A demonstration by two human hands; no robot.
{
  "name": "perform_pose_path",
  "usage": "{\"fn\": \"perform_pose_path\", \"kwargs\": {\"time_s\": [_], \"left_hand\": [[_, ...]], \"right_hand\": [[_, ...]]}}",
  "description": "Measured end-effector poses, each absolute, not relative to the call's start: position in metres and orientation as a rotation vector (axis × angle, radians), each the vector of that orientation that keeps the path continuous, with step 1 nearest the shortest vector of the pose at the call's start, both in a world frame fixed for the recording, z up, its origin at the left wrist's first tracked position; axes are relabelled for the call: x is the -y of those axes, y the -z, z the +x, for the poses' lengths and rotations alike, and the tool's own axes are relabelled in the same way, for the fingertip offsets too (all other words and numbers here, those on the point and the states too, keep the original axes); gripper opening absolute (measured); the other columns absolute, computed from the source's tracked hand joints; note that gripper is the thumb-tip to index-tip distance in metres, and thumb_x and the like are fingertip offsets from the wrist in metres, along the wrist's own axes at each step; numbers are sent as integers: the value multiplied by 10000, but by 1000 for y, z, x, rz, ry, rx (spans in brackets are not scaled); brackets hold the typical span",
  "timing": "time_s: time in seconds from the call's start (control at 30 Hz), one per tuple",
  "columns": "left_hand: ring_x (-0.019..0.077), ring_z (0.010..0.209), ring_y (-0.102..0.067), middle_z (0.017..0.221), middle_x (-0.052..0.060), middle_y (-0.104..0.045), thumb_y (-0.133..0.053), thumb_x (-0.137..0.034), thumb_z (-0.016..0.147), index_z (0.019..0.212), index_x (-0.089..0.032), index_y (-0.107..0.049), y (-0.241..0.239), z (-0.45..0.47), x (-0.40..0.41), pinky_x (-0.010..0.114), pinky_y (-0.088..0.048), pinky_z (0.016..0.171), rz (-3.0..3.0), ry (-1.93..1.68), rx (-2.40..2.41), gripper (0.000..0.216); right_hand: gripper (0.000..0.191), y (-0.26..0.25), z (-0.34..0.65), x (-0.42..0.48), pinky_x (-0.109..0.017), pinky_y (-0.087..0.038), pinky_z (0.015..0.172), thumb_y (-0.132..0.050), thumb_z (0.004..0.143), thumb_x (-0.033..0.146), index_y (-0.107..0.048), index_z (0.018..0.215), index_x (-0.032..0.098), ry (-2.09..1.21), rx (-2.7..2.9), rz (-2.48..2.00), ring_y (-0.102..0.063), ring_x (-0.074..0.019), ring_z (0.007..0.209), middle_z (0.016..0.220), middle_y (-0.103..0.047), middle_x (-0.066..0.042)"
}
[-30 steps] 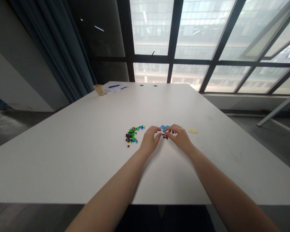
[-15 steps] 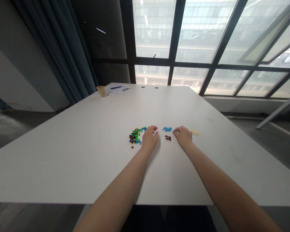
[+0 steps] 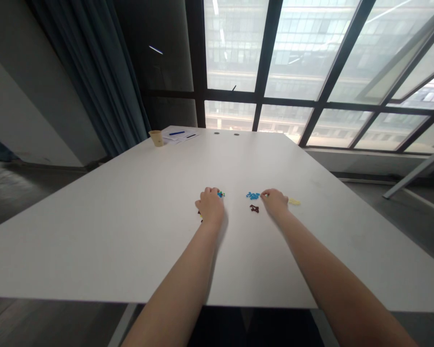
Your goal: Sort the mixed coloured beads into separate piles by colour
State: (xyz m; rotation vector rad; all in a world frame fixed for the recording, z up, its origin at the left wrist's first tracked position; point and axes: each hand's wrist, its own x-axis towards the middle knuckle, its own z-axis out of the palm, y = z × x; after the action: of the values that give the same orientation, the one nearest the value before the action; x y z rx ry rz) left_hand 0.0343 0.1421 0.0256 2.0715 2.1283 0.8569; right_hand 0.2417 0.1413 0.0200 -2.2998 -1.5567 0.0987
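Tiny plastic building bricks (image 3: 221, 193), in several colours, lie in small lots on a white rectangular table top (image 3: 94, 231), toward its near side.

Left hand (image 3: 210, 206): palm down, domed, fingers curled narrowly over a mixed heap of bricks (image 3: 220, 194). The hand hides most of the heap, so whether it holds any piece cannot be told. Green and blue bricks show at its 1 o'clock, a dark speck at its 7 o'clock.

Right hand (image 3: 275, 201): reaching toward 11 o'clock, fingertips (image 3: 264, 194) drawn into a narrow pinch on the table. A speck of colour shows there, but whether a brick is held cannot be told.

Between the hands: a cluster of sky-blue bricks (image 3: 253, 195), and just below it a cluster of dark red bricks (image 3: 254, 208). Beyond the right hand, at its 3 o'clock: pale yellow bricks (image 3: 294, 202).

Handling note: pieces this small likely go best one or two at a time, lifted between fingertip pads with the wrist low, since a dragging palm could scatter neighbouring lots.

Farther out, at 11 o'clock near the far edge: a tan paper cup (image 3: 156, 138), white paper sheets (image 3: 183, 138) and a blue pen (image 3: 177, 133). Beyond: a dark teal curtain (image 3: 90, 72) at 10 o'clock and a black-framed window (image 3: 267, 72) at 12 o'clock.
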Motion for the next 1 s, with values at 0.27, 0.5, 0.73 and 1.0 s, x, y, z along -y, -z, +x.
{"fn": "perform_pose_path", "kwargs": {"time_s": [0.27,0.5,0.73,1.0], "left_hand": [[259,964,-434,1000,85,-527,-423,-195,808,873,-255,-655,-16,31,-150,427,-331,750,1979,-641,-2239,248],[279,1123,-352,1245,90,-432,-407,-288,828,1093,-318,-575,-5,33,-150,540,-268,882,2149,-646,-2159,315],[282,1167,-324,1277,81,-421,-417,-301,825,1072,-328,-587,1,34,-153,595,-212,931,2239,-670,-2134,301],[275,1104,-368,1128,59,-539,-486,-240,790,803,-276,-676,0,33,-154,575,-203,924,2205,-758,-2094,194]], "right_hand": [[364,-16,284,-106,-277,-358,609,-478,727,413,-700,853,154,-103,1330,-1973,-536,-174,663,712,-627,-61],[403,-15,289,-101,-257,-320,530,-470,700,437,-702,829,134,-188,1312,-1868,-451,-136,533,571,-543,-22],[387,-14,282,-103,-259,-319,527,-467,689,412,-703,813,133,-192,1371,-1867,-447,-135,523,544,-526,-16],[391,-16,280,-102,-263,-320,524,-474,693,444,-702,778,137,-192,1383,-1811,-443,-136,519,545,-532,-19]]}}
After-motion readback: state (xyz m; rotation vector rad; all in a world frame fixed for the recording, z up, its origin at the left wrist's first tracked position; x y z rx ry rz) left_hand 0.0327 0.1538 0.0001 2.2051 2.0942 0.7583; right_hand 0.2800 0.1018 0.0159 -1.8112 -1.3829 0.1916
